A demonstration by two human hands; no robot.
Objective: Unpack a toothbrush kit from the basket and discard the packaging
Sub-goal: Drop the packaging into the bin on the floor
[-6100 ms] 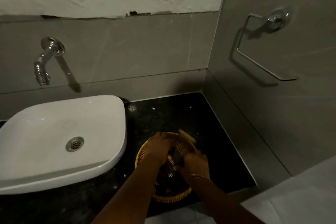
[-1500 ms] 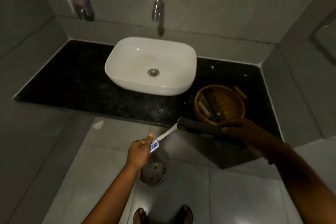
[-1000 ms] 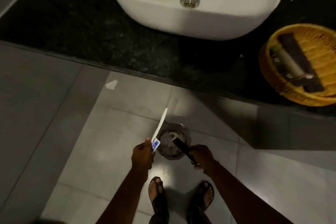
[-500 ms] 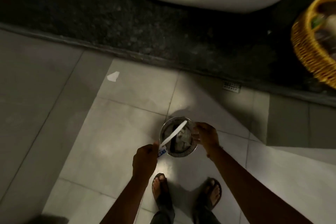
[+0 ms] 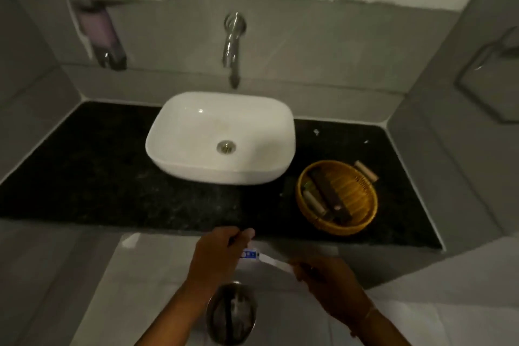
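A white toothbrush [image 5: 273,261] with a small blue-and-white tube [image 5: 249,254] beside it lies level between my hands, just in front of the counter edge. My left hand [image 5: 216,254] grips the tube end. My right hand [image 5: 327,281] pinches the other end of the toothbrush. Below them on the floor stands a small metal bin [image 5: 231,313] with the dark packaging sleeve inside. The yellow woven basket [image 5: 368,215] sits on the black counter at the right and holds dark packets and a pale tube.
A white basin [image 5: 196,135] sits mid-counter under a wall tap [image 5: 233,45]. A soap dispenser [image 5: 101,34] hangs at the left, a towel ring [image 5: 488,76] on the right wall. A pale tube [image 5: 365,171] lies behind the basket. A paper scrap [image 5: 130,240] is on the floor.
My right hand has let the dark sleeve go into the bin and come up to the toothbrush's free end. The view has lifted from the floor to the counter.
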